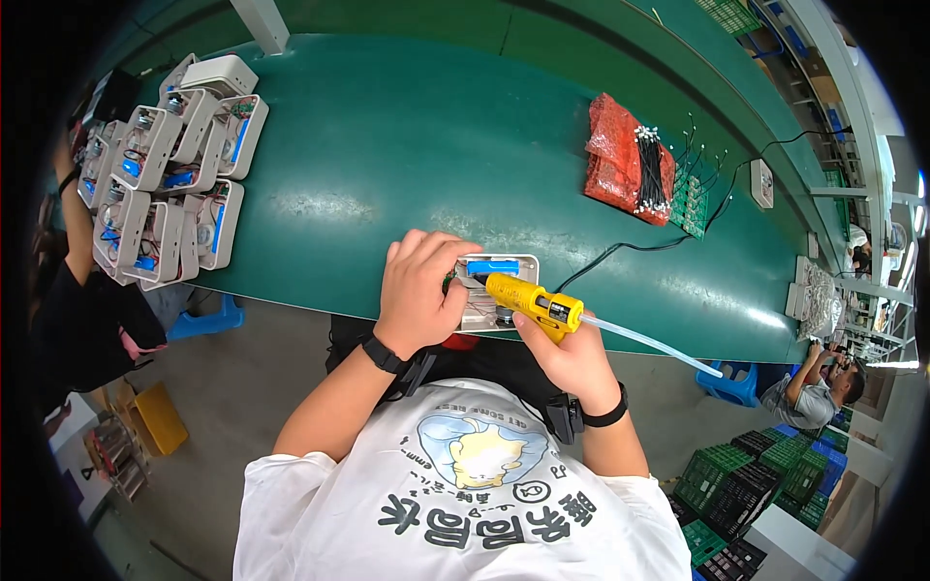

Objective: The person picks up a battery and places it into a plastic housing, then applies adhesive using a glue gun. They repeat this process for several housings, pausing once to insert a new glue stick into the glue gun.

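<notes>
Clasping a glue gun point(513, 290), the right grip point(570, 360) sits beside a case point(533, 268) the left grip point(417, 295) apparently holds.

The glue gun point(528, 296) is yellow, the table point(407, 145) green.

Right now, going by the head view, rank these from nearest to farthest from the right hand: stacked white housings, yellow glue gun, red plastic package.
1. Yellow glue gun: held in the right hand.
2. Red plastic package: ahead, slightly right.
3. Stacked white housings: far left.
</notes>
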Tool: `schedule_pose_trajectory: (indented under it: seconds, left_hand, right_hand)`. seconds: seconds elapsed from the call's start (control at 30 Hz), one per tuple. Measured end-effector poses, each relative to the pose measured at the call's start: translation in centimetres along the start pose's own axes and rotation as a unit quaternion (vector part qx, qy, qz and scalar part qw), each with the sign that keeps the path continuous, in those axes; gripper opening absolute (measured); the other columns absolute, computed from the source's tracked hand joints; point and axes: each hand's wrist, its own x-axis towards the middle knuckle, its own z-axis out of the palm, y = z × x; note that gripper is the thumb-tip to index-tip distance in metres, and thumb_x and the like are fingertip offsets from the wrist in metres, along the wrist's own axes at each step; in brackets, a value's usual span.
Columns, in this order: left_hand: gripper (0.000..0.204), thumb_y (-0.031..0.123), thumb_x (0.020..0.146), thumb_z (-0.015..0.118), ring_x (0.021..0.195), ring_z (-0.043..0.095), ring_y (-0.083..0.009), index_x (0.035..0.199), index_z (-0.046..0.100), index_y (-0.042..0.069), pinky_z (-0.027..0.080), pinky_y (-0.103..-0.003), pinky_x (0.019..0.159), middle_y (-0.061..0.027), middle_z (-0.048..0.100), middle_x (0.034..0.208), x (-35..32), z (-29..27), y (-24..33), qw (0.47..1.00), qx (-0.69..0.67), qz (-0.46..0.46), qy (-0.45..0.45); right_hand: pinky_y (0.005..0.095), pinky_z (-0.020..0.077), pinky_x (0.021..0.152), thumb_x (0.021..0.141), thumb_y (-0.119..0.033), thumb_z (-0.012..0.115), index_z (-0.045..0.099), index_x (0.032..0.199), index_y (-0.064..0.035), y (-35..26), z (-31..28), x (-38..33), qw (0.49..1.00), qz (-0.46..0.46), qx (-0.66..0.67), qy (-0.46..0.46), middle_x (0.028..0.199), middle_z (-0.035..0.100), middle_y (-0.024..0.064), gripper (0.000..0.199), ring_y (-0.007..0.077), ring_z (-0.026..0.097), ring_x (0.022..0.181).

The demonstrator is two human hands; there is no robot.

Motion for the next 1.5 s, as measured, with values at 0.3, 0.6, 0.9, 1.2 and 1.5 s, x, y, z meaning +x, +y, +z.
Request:
schedule_pose_trajectory:
  seconds: [0.3, 0.6, 0.9, 1.2, 1.5]
  left_hand:
    - [0.047, 0.006, 0.076, 0.062, 0.105, 0.063, -0.0322, 0.12, 0.078, 0.012, 0.044, -0.044, 0.091, -0.0052, 0.076, 0.114, 0.0, 0.0, 0.0, 1.0, -0.003, -0.001, 0.003]
    - [0.048, 0.005, 0.075, 0.061, 0.108, 0.062, -0.0338, 0.119, 0.078, 0.011, 0.044, -0.045, 0.093, -0.0069, 0.076, 0.115, 0.2, -0.1, 0.2, 1.0, -0.009, -0.005, 0.003]
    - [0.042, -0.006, 0.084, 0.058, 0.074, 0.064, -0.0222, 0.119, 0.078, 0.005, 0.052, -0.036, 0.066, -0.0121, 0.075, 0.113, -0.8, -0.1, 0.5, 0.997, -0.053, -0.034, 0.051]
    - [0.045, 0.0, 0.096, 0.06, 0.114, 0.074, -0.0339, 0.141, 0.067, 0.004, 0.059, -0.046, 0.1, -0.0188, 0.07, 0.142, 4.8, -3.8, -5.3, 0.972, -0.056, -0.193, 0.125]
    - [0.064, 0.005, 0.097, 0.068, 0.153, 0.05, -0.0461, 0.159, 0.052, 0.004, 0.042, -0.053, 0.129, -0.0259, 0.047, 0.168, 5.0, -8.4, -5.3, 0.995, 0.048, 0.04, 0.077]
  right_hand:
    - [0.0312, 0.059, 0.08, 0.104, -0.017, 0.081, 0.078, 0.125, 0.0028, -0.5, -0.3, 0.2, 0.995, 0.089, -0.004, -0.032, 0.104, 0.082, 0.009, 0.029, 0.0153, 0.076, 0.09]
    - [0.0427, 0.0595, 0.074, 0.101, -0.017, 0.079, 0.078, 0.112, 0.0019, -0.8, -0.4, 0.5, 0.998, -0.025, -0.052, 0.033, 0.1, 0.08, 0.0204, 0.022, 0.0388, 0.077, 0.085]
    - [0.0321, 0.0539, 0.064, 0.107, -0.016, 0.075, 0.076, 0.127, 0.0011, 2.0, -1.3, 0.2, 0.992, -0.077, 0.095, -0.021, 0.108, 0.081, 0.01, 0.026, 0.0155, 0.069, 0.072]
    - [0.0313, 0.0549, 0.061, 0.112, -0.022, 0.066, 0.069, 0.118, 0.0007, 10.7, -2.8, -1.7, 0.923, -0.001, 0.356, 0.142, 0.109, 0.077, 0.0169, 0.024, 0.0164, 0.066, 0.069]
    - [0.0335, 0.0537, 0.057, 0.113, -0.023, 0.066, 0.065, 0.115, 0.0002, 11.8, -3.2, -1.3, 0.902, -0.025, 0.401, 0.16, 0.111, 0.074, 0.0182, 0.024, 0.0176, 0.062, 0.065]
